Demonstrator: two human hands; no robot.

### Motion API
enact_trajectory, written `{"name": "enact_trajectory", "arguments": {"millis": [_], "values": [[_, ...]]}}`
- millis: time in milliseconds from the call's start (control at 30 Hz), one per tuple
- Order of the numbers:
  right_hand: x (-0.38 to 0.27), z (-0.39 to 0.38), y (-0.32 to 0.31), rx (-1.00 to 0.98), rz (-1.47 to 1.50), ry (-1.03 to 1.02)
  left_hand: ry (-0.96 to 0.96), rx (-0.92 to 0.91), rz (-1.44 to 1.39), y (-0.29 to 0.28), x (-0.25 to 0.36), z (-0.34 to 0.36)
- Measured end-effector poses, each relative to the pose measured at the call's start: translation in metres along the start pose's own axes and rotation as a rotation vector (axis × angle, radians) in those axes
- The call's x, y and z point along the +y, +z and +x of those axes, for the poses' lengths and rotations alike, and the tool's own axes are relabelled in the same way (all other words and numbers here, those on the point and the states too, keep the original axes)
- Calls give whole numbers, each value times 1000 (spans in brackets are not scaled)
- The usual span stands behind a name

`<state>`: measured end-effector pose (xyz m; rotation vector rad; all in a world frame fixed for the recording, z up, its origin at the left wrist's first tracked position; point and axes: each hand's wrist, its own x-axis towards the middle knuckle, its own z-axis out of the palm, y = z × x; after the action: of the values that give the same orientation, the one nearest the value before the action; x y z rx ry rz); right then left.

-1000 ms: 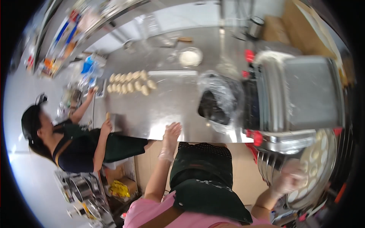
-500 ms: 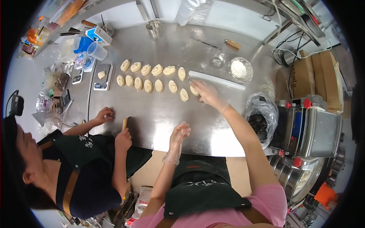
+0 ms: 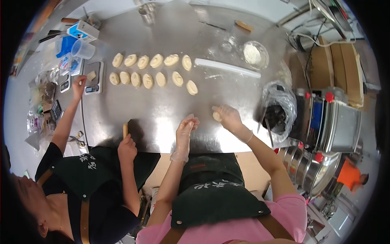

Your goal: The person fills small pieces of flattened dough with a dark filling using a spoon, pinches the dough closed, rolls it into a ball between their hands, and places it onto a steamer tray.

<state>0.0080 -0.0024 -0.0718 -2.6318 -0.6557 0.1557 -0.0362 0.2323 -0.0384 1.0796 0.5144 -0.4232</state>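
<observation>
Head cam feed, I'm watching two gloved hands over the steel desk point(image 3: 162, 112). Right hand point(image 3: 230, 118) is gripping a small dough piece point(image 3: 217, 116) at the fingertips, near the desk's front edge (can't tell if the dough is touching the metal). Left hand point(image 3: 185, 132) is hovering just beside it to the left, fingers bent and bunched toward the thumb; I can't tell whether it's pinching anything.

Farther back I'm seeing thirteen oval dough pieces point(image 3: 157, 61) lying in two rows, six behind, seven in front, the rightmost front one sitting a bit out of line. A white bar point(image 3: 227, 68) is lying slantwise right of the rows, and a clear bowl point(image 3: 266, 62) is holding white powder point(image 3: 252, 54) behind it. A clear plastic bag point(image 3: 289, 112) with something dark inside is slumping at the right.

On the left, a co-worker's hand point(image 3: 80, 83) is reaching to a dough lump point(image 3: 91, 75) on a scale point(image 3: 97, 67); their other hand point(image 3: 127, 149) is clutching a wooden handle point(image 3: 125, 130).
</observation>
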Motion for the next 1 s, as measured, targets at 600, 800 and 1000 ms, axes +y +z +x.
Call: {"name": "enact_trajectory", "arguments": {"millis": [600,800,1000], "values": [[-8,-154,-31,456,544,694,674,-201,1774,112,-96,71],[-10,-117,-35,488,612,607,592,-236,1673,112,-70,81],[-28,-70,11,78,-11,16,218,157,290,72,-20,34]]}}
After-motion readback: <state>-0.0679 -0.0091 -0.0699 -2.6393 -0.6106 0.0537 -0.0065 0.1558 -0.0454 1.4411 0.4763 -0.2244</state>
